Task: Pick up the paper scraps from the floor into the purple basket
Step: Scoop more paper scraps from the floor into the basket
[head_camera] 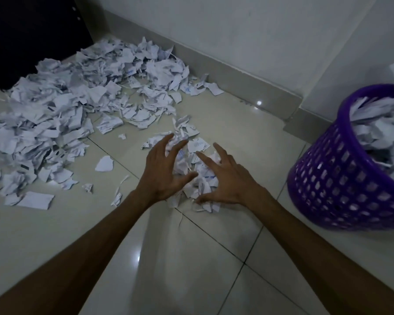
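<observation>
The purple basket (341,178) stands at my right on the glossy tiled floor (191,258), its round plastic wall pierced with rows of small holes, and it is heaped with torn white paper. My left hand (163,176) and right hand (225,180) are spread wide with fingers splayed, gripping nothing, cupped on either side of a small pile of scraps (192,169). The big heap of scraps (73,110), ragged, crumpled and some inked blue, lies along the wall (237,26) to my left.
</observation>
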